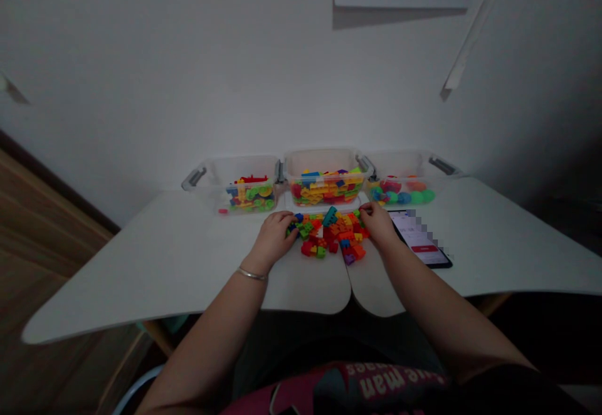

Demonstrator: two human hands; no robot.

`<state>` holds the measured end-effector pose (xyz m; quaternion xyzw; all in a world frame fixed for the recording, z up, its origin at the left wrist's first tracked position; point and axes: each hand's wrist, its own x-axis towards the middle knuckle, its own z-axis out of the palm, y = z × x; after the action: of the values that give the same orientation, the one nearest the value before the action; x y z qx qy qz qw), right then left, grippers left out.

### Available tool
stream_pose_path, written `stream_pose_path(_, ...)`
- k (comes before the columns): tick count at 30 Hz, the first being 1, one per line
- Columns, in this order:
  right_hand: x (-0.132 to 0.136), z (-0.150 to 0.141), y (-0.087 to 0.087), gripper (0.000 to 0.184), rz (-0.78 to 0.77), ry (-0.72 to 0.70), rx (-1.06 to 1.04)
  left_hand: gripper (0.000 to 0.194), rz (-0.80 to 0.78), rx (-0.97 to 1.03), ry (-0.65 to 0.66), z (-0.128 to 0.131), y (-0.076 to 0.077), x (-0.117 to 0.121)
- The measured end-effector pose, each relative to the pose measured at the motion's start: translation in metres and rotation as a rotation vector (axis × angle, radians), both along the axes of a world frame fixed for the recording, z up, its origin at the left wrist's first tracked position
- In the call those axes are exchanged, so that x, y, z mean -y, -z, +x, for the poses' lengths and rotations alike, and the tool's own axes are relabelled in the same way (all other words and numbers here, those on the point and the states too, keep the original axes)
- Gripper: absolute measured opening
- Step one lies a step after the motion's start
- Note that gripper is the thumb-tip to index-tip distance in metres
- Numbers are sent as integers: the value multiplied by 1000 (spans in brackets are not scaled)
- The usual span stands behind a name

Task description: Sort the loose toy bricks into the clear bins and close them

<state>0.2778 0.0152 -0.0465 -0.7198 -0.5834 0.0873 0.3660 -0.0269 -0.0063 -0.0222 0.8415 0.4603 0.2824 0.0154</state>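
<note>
A loose pile of colourful plastic building bricks [335, 230] lies on the white table, in front of the middle bin. At the left end of the pile, my left hand [276, 234] has its fingers and thumb curled around a dark blue brick [292, 227], close to several green ones. My right hand [377, 222] is at the right end, its thumb and forefinger pinched together by a small green brick [356, 213]. What sits between those fingertips is mostly hidden. A teal brick [330, 216] rests on top of the pile, between both hands.
Three clear plastic bins stand along the wall: the left bin [216, 170] and middle bin [324, 159] hold mixed bricks, and the right bin [399, 163] holds round coloured pieces. A phone or tablet [421, 239] lies beside my right forearm. The white table [188, 271] has a notched front edge.
</note>
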Motion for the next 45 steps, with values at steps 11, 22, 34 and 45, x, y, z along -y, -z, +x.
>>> stream_pose_path(11, 1, 2, 7, 14, 121, -37, -190, 27, -13, 0, 9, 3, -4, 2)
stream_pose_path(22, 22, -15, -42, 16, 640, -140, -146, 25, 8, 44, 40, -1, -3, 2)
stream_pose_path(34, -24, -47, -98, 23, 548, -184, 68, 29, -25, 43, 56, -1, -5, 2)
stream_pose_path(45, -20, -58, -78, 49, 475, -201, 340, 29, -36, 60, 73, -2, -1, 2)
